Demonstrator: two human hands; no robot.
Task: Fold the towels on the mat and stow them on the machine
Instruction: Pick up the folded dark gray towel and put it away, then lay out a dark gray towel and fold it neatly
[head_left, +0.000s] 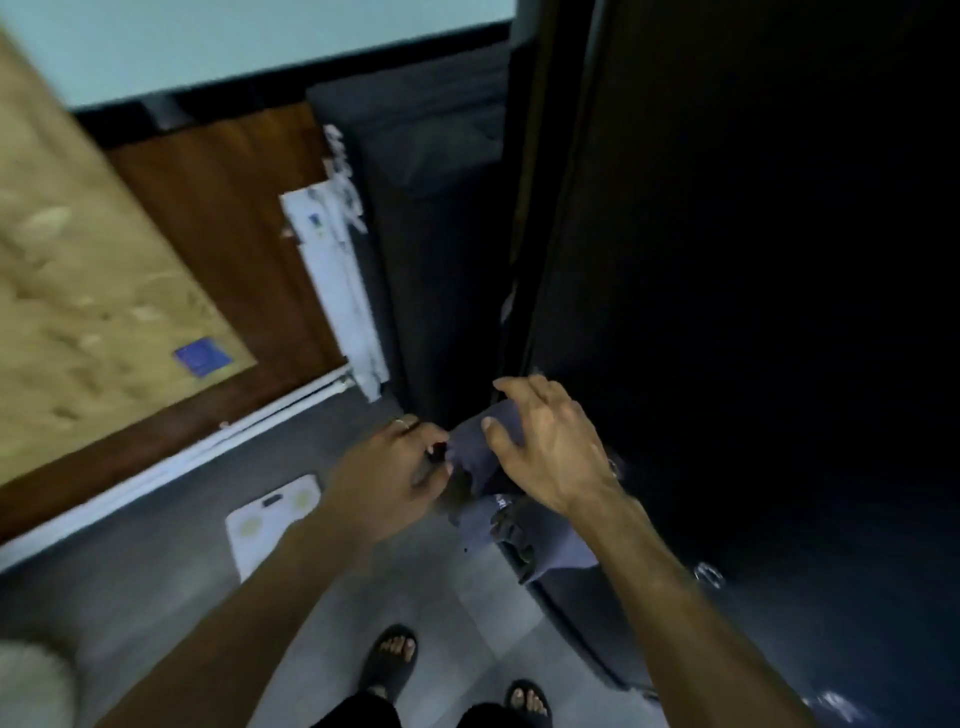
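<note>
- Head view: a person stands on a grey tiled floor (156, 561), looking down at both arms stretched forward to the edge of a large dark machine (753, 364) that fills the right side of the picture.
- A grey-blue towel (480, 457) lies bunched at the near left edge of the machine's top, and more of the same cloth hangs crumpled just below it by the rim.
- The left hand (395, 467) is at the towel's left end; its fingers (436, 475) are curled in and pinch the cloth, and a ring shows on one of them.
- The right hand (550, 441) rests over the towel from above; its fingers (506, 387) are spread and bent, with the thumb pressing on the cloth.
- A white bathroom scale (270, 519) lies on the floor left of the arms.
- Further left are a brown wooden door (218, 218) and a pale patterned surface; a white panel (337, 291) leans beside the machine.
- Two feet in dark sandals (389, 660) show at the bottom edge.
- The picture is blurred and the machine is very dark, so its details cannot be made out.
</note>
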